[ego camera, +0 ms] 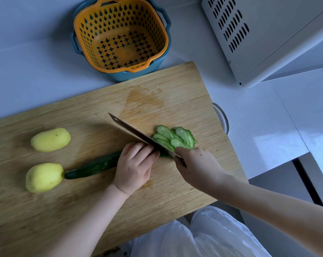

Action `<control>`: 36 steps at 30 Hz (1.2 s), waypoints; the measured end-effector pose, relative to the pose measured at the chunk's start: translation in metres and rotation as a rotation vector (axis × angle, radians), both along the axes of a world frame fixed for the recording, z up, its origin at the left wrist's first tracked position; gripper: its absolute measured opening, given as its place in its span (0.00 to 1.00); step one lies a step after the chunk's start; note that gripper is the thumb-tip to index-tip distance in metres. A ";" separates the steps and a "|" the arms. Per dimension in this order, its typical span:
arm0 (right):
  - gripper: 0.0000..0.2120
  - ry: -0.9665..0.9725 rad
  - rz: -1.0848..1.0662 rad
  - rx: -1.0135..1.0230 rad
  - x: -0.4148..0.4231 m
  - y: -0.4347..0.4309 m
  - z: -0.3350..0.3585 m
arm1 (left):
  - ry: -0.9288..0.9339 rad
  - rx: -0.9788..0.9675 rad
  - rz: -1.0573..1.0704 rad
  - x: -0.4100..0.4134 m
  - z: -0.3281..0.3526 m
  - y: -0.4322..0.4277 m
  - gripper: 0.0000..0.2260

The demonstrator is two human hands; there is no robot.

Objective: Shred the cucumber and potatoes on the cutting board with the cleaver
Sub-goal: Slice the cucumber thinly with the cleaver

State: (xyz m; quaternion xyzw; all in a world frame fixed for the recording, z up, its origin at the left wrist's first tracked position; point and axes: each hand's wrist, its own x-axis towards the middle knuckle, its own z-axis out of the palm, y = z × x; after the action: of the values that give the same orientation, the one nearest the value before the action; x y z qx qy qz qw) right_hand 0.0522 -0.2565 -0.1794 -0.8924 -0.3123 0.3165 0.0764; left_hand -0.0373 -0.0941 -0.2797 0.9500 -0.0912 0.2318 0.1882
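A dark green cucumber [93,166] lies across the wooden cutting board [166,93]. My left hand [135,166] holds it down near its cut end, fingers curled against the blade. My right hand [197,166] grips the handle of the cleaver [132,133], whose blade stands edge-down on the cucumber. A fan of thin cucumber slices [174,138] lies just right of the blade. Two peeled yellow potatoes rest at the board's left, one farther back [50,139] and one nearer [43,177] that touches the cucumber's tip.
An orange strainer basket [119,34] nested in a blue bowl stands on the counter behind the board. A white vented appliance [268,34] sits at the back right. A metal handle [221,117] pokes out from the board's right edge. The counter ends at the right.
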 end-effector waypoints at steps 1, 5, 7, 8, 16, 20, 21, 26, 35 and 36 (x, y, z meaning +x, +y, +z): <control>0.08 0.003 -0.006 0.008 0.000 -0.002 0.001 | 0.001 0.001 0.002 -0.001 0.000 0.000 0.12; 0.09 -0.022 -0.017 0.041 -0.002 -0.018 0.016 | -0.006 -0.008 -0.002 0.000 -0.002 0.001 0.14; 0.09 -0.039 0.006 0.027 -0.003 -0.025 0.026 | -0.020 -0.015 -0.014 0.000 -0.003 0.001 0.15; 0.09 -0.050 0.017 0.009 -0.003 -0.028 0.028 | -0.027 -0.020 -0.016 0.000 -0.003 0.000 0.15; 0.08 -0.033 0.047 0.000 -0.001 -0.020 0.021 | -0.037 -0.027 -0.003 0.001 -0.004 0.000 0.15; 0.06 -0.021 0.040 -0.022 0.001 -0.002 0.004 | -0.018 -0.029 0.000 0.000 -0.002 0.000 0.12; 0.07 -0.013 0.034 -0.016 0.002 0.001 0.001 | -0.019 -0.030 0.001 0.000 -0.001 0.000 0.12; 0.17 0.012 -0.015 0.034 0.006 -0.003 0.010 | -0.029 -0.066 -0.005 -0.001 -0.001 0.000 0.13; 0.08 -0.021 0.031 0.027 0.000 -0.020 0.026 | -0.051 -0.066 -0.005 0.000 -0.005 0.000 0.13; 0.08 -0.022 0.029 0.031 0.000 -0.020 0.025 | -0.049 -0.065 -0.002 0.000 -0.005 0.000 0.13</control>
State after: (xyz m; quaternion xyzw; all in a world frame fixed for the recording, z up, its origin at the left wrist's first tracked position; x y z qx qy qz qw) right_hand 0.0520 -0.2764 -0.1539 -0.8899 -0.3309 0.3030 0.0823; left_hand -0.0368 -0.0941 -0.2851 0.9373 -0.0892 0.2578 0.2171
